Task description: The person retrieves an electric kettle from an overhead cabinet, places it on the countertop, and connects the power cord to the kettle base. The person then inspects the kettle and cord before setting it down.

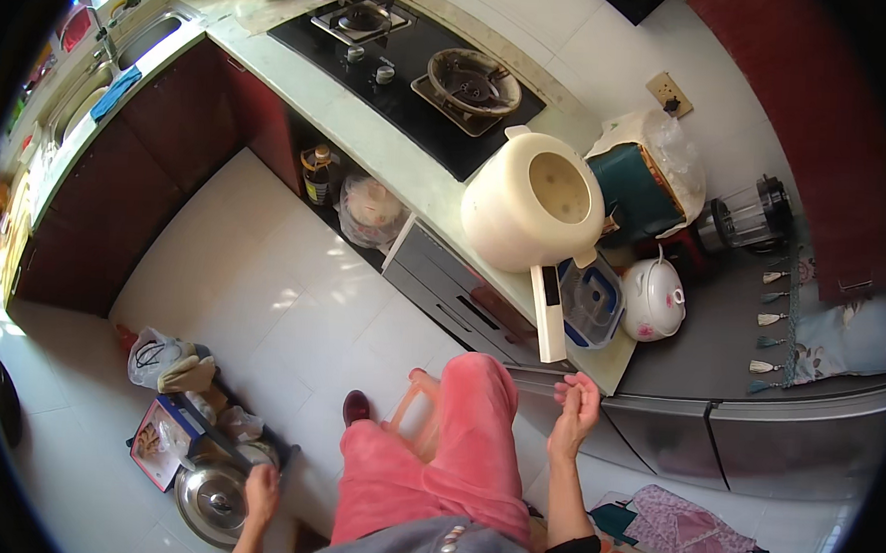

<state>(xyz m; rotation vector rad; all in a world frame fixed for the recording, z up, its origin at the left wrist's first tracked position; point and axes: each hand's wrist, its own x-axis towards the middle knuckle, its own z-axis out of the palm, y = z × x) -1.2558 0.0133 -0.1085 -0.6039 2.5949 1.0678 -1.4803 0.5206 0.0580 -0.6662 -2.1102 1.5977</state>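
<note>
Low at the left, my left hand (261, 492) is closed at the end of a dark bar (226, 433). Whether it grips that bar is hard to make out. Beside it lies a round steel pot lid (213, 500) with a dark knob. My right hand (576, 414) is raised with loosely curled fingers, holding nothing. It is just below the counter's front corner, apart from the long pale handle (549, 317) of a large cream cooker (497, 204). That cooker stands on the counter, its round opening facing up and right.
A black gas hob (344, 61) fills the far counter. Right of the cooker are a blue-rimmed lidded box (590, 302), a white flowered rice cooker (654, 300) and a glass jug blender (752, 218). A red-framed stool (418, 415) stands by my legs. Patterned cloth (690, 540) lies lower right.
</note>
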